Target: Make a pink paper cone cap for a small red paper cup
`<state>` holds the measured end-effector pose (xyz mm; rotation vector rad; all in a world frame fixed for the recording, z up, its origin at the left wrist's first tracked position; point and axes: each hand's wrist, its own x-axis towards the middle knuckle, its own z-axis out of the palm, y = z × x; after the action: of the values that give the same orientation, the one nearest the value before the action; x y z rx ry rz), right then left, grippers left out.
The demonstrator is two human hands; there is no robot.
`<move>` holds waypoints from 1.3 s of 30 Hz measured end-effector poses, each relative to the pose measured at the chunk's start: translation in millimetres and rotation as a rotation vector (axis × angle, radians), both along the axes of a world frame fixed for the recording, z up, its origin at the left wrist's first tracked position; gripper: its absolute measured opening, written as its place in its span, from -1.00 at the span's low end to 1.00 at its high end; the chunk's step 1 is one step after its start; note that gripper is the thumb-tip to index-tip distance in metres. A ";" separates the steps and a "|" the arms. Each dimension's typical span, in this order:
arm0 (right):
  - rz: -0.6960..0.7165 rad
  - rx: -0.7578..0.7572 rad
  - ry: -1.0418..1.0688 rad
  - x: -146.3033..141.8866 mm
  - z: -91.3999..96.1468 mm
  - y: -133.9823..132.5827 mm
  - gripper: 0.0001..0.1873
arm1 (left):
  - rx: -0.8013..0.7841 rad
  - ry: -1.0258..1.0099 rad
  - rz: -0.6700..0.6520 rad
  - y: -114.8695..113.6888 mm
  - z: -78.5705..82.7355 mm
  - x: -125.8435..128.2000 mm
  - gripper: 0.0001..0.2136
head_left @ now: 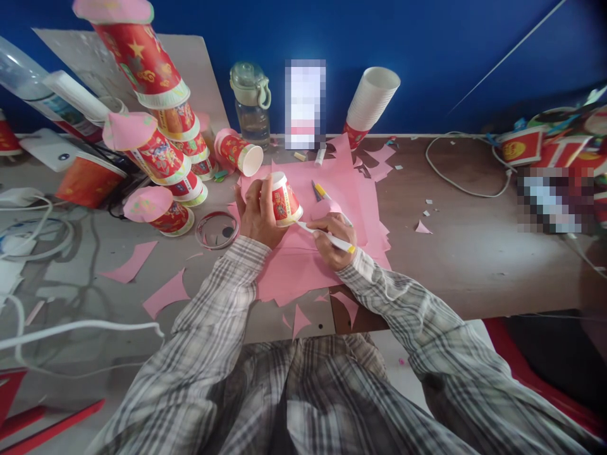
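My left hand (260, 208) is wrapped round a small red paper cup (286, 201) with a printed pattern. The cup is held bottom-up and slightly tilted, its white rim towards the pink paper sheets (284, 272). Between the fingers of my right hand (334, 243) is a slim white pen (340, 242) with a yellow end. Its tip points left and reaches the cup's rim; whether it touches cannot be made out. Beside my right hand lies another slim tool (321, 191) with a dark tip and yellow band, partly hidden by a small pink paper piece (326, 207).
Left stand stacked red cups (147, 63) with pink tops, a roll of tape (217, 229) and cables. Behind are a lying cup (237, 151), a water bottle (250, 104), a blurred screen (306, 101) and nested cups (372, 98). Pink scraps (165, 294) litter the table.
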<state>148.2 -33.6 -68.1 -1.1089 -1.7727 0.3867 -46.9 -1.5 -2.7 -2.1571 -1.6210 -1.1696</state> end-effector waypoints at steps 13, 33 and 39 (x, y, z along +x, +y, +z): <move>0.013 0.043 0.112 0.4 -4.4 1.3 -0.63 | -0.019 -0.027 -0.035 0.8 -1.4 -1.3 -0.25; -0.013 0.036 0.176 -2.5 -10.0 1.8 -0.62 | 0.014 0.022 -0.069 4.1 -6.6 -4.1 -0.20; -0.015 0.002 0.183 -0.5 -8.6 1.1 -0.69 | 0.022 0.036 -0.066 4.3 -5.5 -4.7 -0.17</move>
<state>147.7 -32.5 -76.7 -1.0506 -1.6033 0.4623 -51.5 2.8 -8.1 -2.2203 -1.5263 -1.1542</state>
